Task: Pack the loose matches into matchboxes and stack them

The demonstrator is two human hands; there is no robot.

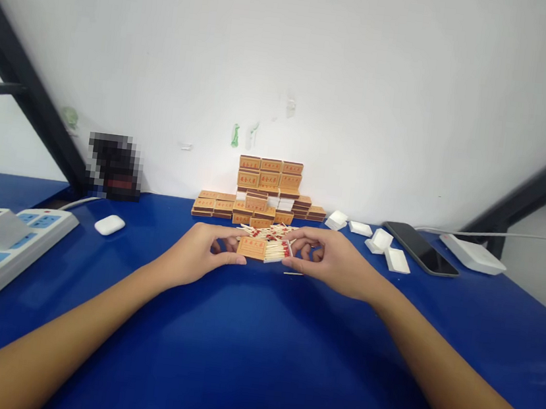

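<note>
The left hand (pixel 202 252) and right hand (pixel 333 258) work near the middle of the counter (pixel 254 355). The left grip is closed on the sleeve (pixel 251 248), thumb at the near edge. The right grip is closed on the outer end of the tray (pixel 275 252). The tray projects from the sleeve's right edge, its matches lying with red heads to the right; its overlap inside the sleeve is hidden.

A loose pile (pixel 272 231) lies just behind both parts. Beyond it, the box stack (pixel 269 179) limits reach toward the wall (pixel 395 100). One stick (pixel 293 273) lies just in front of the right fingers.

Room for movement extends between the forearms toward the near side. On the left, the white case (pixel 110 225) and power strip (pixel 14 242) bound the area. On the right, white trays (pixel 378 241) and the phone (pixel 421 249) bound it.
</note>
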